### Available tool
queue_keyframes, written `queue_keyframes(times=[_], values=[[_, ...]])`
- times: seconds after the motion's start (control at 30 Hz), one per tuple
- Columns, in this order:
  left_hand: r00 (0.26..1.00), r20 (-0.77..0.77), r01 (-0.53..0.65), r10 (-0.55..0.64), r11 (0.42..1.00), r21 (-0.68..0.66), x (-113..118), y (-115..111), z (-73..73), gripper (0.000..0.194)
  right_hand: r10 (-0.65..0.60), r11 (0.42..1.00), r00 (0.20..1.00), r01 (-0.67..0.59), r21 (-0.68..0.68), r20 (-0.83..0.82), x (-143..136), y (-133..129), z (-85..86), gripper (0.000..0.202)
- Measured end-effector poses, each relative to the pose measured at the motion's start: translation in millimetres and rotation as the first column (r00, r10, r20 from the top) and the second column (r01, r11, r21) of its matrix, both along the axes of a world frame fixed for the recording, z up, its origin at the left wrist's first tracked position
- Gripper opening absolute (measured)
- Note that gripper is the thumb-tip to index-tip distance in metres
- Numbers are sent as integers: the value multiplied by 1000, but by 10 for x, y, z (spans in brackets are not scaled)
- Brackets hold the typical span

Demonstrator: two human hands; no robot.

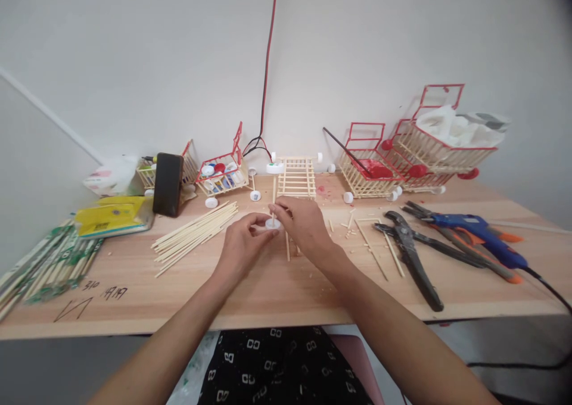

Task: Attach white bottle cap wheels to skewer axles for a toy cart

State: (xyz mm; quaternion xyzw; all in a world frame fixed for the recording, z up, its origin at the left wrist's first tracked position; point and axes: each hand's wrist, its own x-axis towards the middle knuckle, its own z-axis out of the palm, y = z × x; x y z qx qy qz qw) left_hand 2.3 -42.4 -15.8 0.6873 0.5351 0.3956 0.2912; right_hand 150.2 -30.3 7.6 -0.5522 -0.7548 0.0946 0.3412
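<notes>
My left hand point(245, 242) pinches a white bottle cap point(272, 224) low over the table. A thin wooden stick point(274, 192) stands upright in that cap, and a second white cap point(274, 168) sits on its top end. The fingers of my right hand point(301, 221) are closed round the lower part of the stick. Just behind my hands is a small frame of wooden sticks point(297, 177), with white caps at its far corners. Another loose stick point(288, 251) lies below my right hand, partly hidden.
Loose sticks point(196, 233) lie left, near packaged sticks point(67, 259), a yellow packet point(114, 215) and a phone point(168, 184). Stick carts point(223, 175) with red handles line the wall. Right are a cutter point(413, 262), pliers point(447, 247) and a blue glue gun point(478, 233) with its cord.
</notes>
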Motion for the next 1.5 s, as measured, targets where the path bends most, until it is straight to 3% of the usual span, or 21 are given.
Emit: queue_keyframes(times=[0.3,0.63,1.5], values=[[999,-3,49,-49,997,59,-28,39,-39,32,25,1000,999,-25,14,-41,21,26,-46,26],[999,-31,15,-15,1000,10,-40,23,-31,19,16,1000,998,-14,27,-59,13,11,-31,28],[1000,-17,-13,14,999,33,-21,-1,-1,19,28,999,999,-26,45,-45,-4,-7,-20,30]])
